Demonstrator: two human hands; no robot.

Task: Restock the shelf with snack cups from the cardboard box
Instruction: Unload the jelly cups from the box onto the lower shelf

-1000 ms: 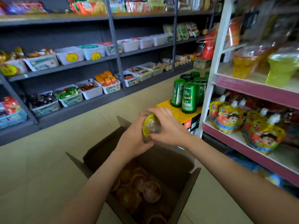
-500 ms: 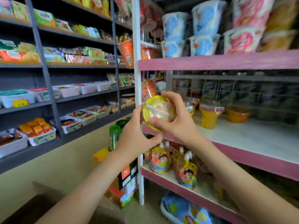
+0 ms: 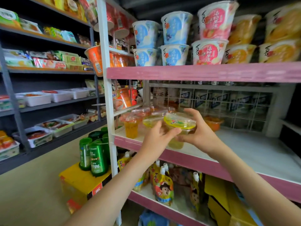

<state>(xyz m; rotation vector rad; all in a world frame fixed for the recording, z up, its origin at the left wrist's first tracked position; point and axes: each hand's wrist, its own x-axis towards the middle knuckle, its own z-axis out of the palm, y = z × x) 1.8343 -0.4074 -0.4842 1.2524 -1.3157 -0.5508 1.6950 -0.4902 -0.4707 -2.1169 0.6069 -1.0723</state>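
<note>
A clear snack cup with a yellow lid [image 3: 179,123] is upright between both hands, just above the front of the pink-edged middle shelf [image 3: 244,147]. My left hand [image 3: 157,137] grips its left side and my right hand [image 3: 199,131] wraps its right side. Several similar cups stand on that shelf to the left: an orange jelly cup [image 3: 131,126], a yellow one [image 3: 150,122] and more behind. Another orange cup [image 3: 212,123] sits behind my right hand. The cardboard box is out of view.
A white upright post [image 3: 106,95] bounds the shelf's left end. A wire grid [image 3: 228,105] backs the shelf, and bare shelf board stretches to the right. Stacked dessert tubs [image 3: 175,41] fill the shelf above. Green cans [image 3: 96,157] stand on a yellow carton on the floor.
Both hands lifted the cup out of the box area and up to the middle shelf. The lid turned from facing me to facing up. My view rose from box to shelves.
</note>
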